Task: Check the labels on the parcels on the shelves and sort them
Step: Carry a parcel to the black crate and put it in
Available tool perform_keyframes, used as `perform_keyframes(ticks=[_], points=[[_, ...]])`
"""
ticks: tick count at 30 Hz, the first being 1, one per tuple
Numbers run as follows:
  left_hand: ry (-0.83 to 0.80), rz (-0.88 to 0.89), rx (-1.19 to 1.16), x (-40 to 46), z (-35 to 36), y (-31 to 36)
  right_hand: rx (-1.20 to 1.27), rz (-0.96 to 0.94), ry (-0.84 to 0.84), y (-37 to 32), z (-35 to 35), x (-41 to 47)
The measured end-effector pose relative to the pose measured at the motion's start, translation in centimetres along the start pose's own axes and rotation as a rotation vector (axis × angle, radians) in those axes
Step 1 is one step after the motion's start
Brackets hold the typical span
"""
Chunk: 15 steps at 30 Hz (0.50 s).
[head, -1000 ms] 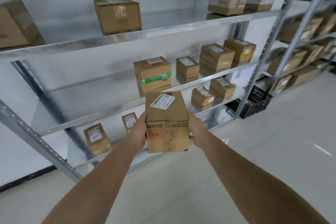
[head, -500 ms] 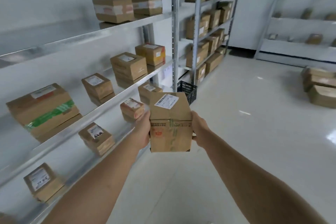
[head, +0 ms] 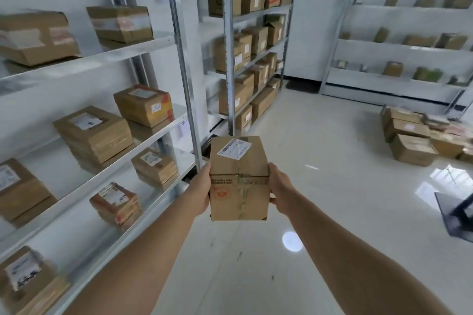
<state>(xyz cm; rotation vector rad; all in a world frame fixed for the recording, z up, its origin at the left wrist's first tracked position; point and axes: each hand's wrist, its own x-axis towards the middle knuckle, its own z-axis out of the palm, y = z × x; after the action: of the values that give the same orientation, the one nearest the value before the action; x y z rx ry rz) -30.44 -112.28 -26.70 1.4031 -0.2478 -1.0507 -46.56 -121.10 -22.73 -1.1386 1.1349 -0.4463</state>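
Left hand (head: 201, 190) and right hand (head: 280, 190) clamp the box (head: 239, 181) by its sides (fingers hidden behind it), so any slackening could drop it on the floor (head: 332, 212).

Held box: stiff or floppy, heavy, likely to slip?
Likely stiff: the box keeps square edges while the left hand and right hand clasp its sides. Probably light for its size, since it is carried out front. Slip risk seems modest: plain cardboard, though the tape is smoother.
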Motion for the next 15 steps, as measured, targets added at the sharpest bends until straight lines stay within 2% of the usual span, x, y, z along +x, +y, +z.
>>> perform_keyframes(ticks=[7,15], points=[[-0.011,-0.027,-0.021,14.5,4.1,4.0,-0.016,0.009,0.003,-6.2,-0.5,15.0],[0.029,-0.034,-0.063,32.0,7.8,12.5,-0.065,-0.01,-0.022,-17.0,1.5,32.3]])
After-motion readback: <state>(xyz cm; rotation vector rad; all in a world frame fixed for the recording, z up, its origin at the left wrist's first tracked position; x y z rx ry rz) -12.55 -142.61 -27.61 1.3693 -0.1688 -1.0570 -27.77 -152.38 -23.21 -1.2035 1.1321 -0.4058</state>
